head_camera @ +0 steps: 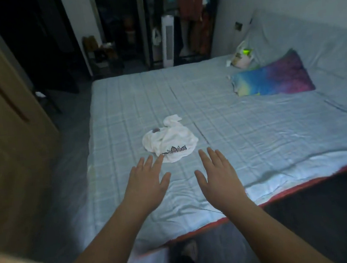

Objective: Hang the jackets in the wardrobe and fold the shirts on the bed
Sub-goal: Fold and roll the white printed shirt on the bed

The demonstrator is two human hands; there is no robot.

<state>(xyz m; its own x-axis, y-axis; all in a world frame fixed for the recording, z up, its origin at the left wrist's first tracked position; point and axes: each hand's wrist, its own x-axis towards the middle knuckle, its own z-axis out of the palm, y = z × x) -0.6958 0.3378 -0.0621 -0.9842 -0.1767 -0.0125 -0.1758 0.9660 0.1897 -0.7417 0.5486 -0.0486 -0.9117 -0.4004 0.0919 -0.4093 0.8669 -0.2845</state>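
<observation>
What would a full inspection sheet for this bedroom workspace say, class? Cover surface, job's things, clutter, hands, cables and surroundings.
Surface: bed under a pale blue checked sheet, slightly wrinkled.
Job's things: crumpled white shirt with a dark print, unfolded, mid-bed; no jackets seen.
Clutter: tie-dye pillow and plastic bag near the wall.
Hands: left hand open, fingertips at the shirt's edge; right hand open, short of it.
Cables: nothing seen.
Surroundings: wooden door at left, white tower fan and hanging clothes beyond the bed.
</observation>
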